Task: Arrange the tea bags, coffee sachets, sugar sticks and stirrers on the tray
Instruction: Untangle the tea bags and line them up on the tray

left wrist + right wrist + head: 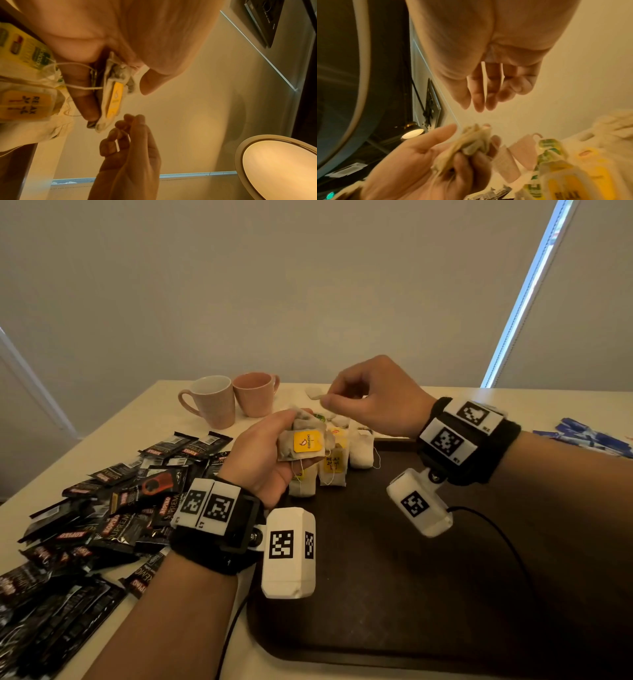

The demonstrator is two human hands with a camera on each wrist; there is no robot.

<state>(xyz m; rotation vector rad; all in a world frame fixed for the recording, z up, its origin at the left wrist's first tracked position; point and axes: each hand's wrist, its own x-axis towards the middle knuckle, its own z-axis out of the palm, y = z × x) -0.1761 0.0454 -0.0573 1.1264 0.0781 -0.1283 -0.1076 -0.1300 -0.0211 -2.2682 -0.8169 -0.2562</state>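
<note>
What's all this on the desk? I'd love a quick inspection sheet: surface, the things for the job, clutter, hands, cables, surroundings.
Surface: pale table with a dark tray on it.
Job's things: tea bags standing in a row at the tray's far edge; black coffee sachets heaped on the table left of the tray; blue packets far right, too blurred to identify; stirrers not seen.
Clutter: two pink mugs behind the tray.
Hands: left hand grips a bunch of tea bags; right hand hovers above, fingers curled, pinching something small and pale.
Cables: black cable across the tray from the right wrist camera.
Surroundings: plain wall, window blind.
</note>
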